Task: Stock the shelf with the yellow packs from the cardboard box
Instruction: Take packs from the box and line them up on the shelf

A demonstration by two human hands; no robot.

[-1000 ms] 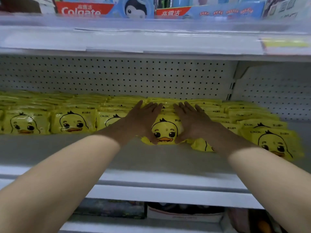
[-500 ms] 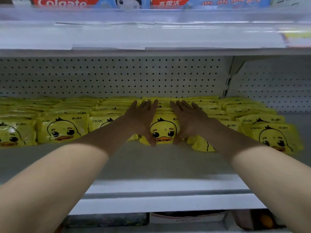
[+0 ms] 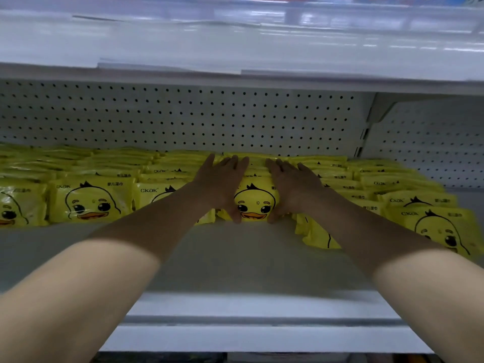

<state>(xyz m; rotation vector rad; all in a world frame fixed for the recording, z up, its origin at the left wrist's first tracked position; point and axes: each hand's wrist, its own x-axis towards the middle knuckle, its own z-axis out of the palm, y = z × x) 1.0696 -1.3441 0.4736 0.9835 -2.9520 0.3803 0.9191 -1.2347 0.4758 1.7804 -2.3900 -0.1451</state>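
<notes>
Here, the shelf (image 3: 235, 263) carried yellow packs in rows from its left end almost to its right, stacked flat and reaching back to the perforated back panel (image 3: 183, 113). At far left, a front pack (image 3: 15, 203) showed part of a duck face, cut off by the frame edge. Just beside it lay a second front pack (image 3: 89, 200) with the whole duck face and the letters "CKAK" visible. A third front pack (image 3: 154, 192) came next, its right part hidden behind the left forearm.

The left hand (image 3: 222, 187) lay flat against the left side of the centre pack (image 3: 255, 203), fingers straight and pointing toward the back, thumb down at the pack's front lower corner. The centre pack sat at the front of its row, duck face toward the viewer, held between both palms. The right hand (image 3: 296, 187) mirrored the left: flat, fingers straight, thumb at the front lower right corner. The hands stayed apart, touching only the pack between them.

Under the right forearm, a loose pack (image 3: 317, 237) lay further forward than the rows and askew. Further right, another front pack (image 3: 440, 226) lay at the end of the rows. A shelf bracket (image 3: 377, 106) stood above it, under the upper shelf (image 3: 235, 43).
</notes>
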